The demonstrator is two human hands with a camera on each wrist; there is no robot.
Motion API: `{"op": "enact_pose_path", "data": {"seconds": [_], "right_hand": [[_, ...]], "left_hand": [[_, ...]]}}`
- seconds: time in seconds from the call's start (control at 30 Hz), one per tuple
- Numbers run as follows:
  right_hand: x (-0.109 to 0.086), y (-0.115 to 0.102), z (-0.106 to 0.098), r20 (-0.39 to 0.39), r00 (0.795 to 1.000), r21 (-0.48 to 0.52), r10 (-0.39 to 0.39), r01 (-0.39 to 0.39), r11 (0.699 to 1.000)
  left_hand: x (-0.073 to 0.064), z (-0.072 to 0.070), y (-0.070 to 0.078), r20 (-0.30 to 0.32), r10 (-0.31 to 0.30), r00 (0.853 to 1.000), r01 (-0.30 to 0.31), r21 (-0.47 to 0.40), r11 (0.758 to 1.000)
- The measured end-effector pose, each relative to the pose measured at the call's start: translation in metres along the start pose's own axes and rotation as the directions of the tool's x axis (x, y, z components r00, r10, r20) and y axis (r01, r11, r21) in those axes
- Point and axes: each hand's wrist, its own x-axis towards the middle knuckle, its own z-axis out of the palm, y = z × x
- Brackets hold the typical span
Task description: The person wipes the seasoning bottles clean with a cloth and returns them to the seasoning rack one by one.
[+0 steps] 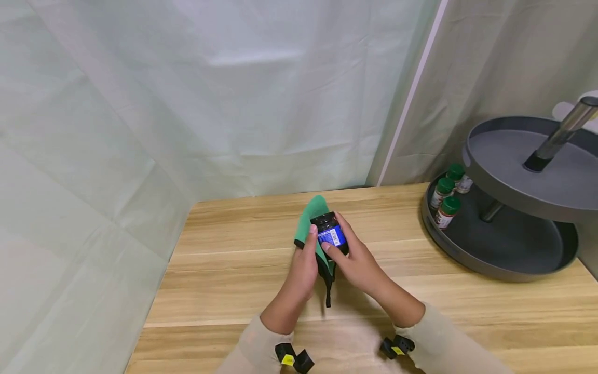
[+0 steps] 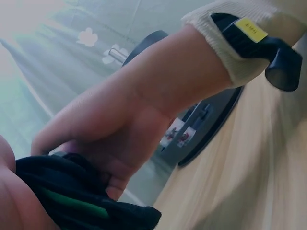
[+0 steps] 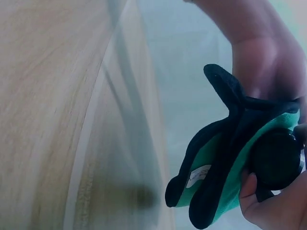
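Over the middle of the table, both hands hold a small dark jar (image 1: 334, 235) with a black lid and a blue label, tilted against a green cloth (image 1: 303, 221). The cloth is folded, with black edging, a hanging black loop and a small white tag. My left hand (image 1: 304, 272) grips the cloth from the left, its thumb by the jar's lid; its other fingers are mostly hidden. From the right, my right hand (image 1: 357, 259) grips the jar, thumb across the label. The right wrist view shows one round dark end of the jar (image 3: 277, 158) beside the cloth (image 3: 230, 177).
A grey two-tier round tray stand (image 1: 495, 267) is at the right of the wooden table (image 1: 224, 291). Several green-capped spice jars (image 1: 447, 212) stand on its lower tier, at the left. Pale curtains (image 1: 261, 104) hang behind the table.
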Motion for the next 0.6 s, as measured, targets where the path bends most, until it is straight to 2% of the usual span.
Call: {"op": "enact_pose_path", "data": {"seconds": [0.13,0.23,0.4,0.6], "right_hand": [[-0.0013,-0.0023,0.0019,0.017,0.998,0.024,-0.059,0.058,0.998],[-0.0027,-0.0036,0.0022,0.025,0.996,0.012,-0.088,0.088,0.996],[-0.0035,-0.0045,0.0013,0.017,0.996,-0.023,-0.084,0.085,0.996],[0.0015,0.0014,-0.0014,-0.013,0.998,-0.006,-0.063,0.063,0.998]], "left_hand": [[0.0014,-0.0039,0.0011,0.008,0.027,1.0,-0.027,-0.038,0.999],[0.0014,-0.0038,0.0013,-0.018,0.024,1.0,-0.024,-0.031,0.999],[-0.0011,-0.0001,0.0013,-0.015,0.017,1.0,-0.017,-0.026,1.0],[-0.0048,0.0044,-0.0004,0.02,0.023,1.0,-0.023,0.004,1.0]]}}
